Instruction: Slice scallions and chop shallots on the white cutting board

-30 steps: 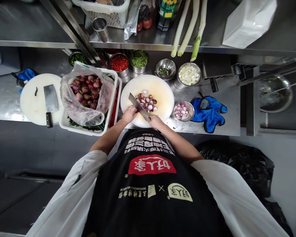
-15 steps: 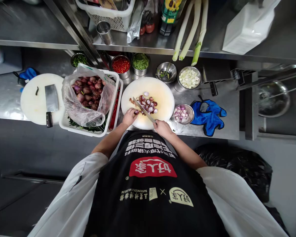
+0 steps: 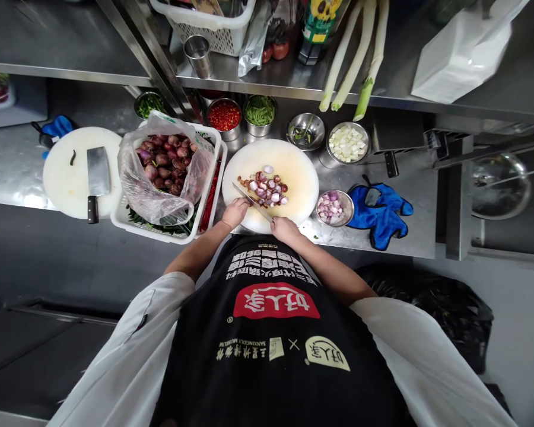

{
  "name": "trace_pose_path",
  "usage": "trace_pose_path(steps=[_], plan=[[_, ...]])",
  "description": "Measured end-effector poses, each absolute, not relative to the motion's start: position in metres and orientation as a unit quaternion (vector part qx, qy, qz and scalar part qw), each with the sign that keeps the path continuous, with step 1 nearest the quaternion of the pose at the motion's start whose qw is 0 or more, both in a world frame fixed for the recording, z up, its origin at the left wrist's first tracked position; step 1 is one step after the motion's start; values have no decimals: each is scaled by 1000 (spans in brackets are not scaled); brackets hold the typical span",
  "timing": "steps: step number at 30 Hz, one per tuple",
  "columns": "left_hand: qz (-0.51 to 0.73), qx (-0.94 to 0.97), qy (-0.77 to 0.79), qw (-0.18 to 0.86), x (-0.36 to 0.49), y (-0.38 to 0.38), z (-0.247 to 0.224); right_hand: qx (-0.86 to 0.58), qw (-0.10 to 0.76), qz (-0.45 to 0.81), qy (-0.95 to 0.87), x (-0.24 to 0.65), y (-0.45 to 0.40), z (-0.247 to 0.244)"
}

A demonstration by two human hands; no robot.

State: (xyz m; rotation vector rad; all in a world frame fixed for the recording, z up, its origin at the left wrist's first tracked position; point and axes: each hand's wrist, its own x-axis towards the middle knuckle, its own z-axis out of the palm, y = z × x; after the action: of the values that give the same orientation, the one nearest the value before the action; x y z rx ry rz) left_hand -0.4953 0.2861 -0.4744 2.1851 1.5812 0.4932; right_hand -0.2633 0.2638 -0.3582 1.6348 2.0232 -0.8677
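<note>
My right hand (image 3: 285,229) grips the handle of a knife (image 3: 257,206), whose blade slants across the white round cutting board (image 3: 300,169) toward the upper left. My left hand (image 3: 235,212) is closed at the board's near left edge, pinching a shallot that its fingers mostly hide. The blade lies right beside those fingertips. Just beyond the knife is a pile of peeled shallots (image 3: 267,188) mixed with brown skins. To the right of the board, a metal bowl (image 3: 334,224) holds cut shallots (image 3: 330,206).
Left of the board stands a white basket (image 3: 160,236) with a plastic bag of unpeeled shallots (image 3: 165,163). A cleaver (image 3: 98,172) rests on another board (image 3: 64,187). Blue gloves (image 3: 380,213) lie at right. Metal containers line the back beneath a steel shelf (image 3: 276,89).
The knife and my right hand have moved slightly left, bringing the blade up to my left fingertips. The shallot there shows less than before. The whole view has shifted a little.
</note>
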Motion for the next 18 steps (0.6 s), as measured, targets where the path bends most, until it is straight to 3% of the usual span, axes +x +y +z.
trace_pose_path(steps=[6,11,14,18], plan=[[172,781,544,255,-506,265,-405,573,180,-285,747,-247,265,-363],[258,705,651,112,-596,275,-307,537,154,-276,782,-213,261,-359],[191,597,779,34,-663,300,-266,499,167,-283,802,-213,261,-360],[54,512,855,64,-710,322,-259,488,191,-297,798,-222,260,-366]])
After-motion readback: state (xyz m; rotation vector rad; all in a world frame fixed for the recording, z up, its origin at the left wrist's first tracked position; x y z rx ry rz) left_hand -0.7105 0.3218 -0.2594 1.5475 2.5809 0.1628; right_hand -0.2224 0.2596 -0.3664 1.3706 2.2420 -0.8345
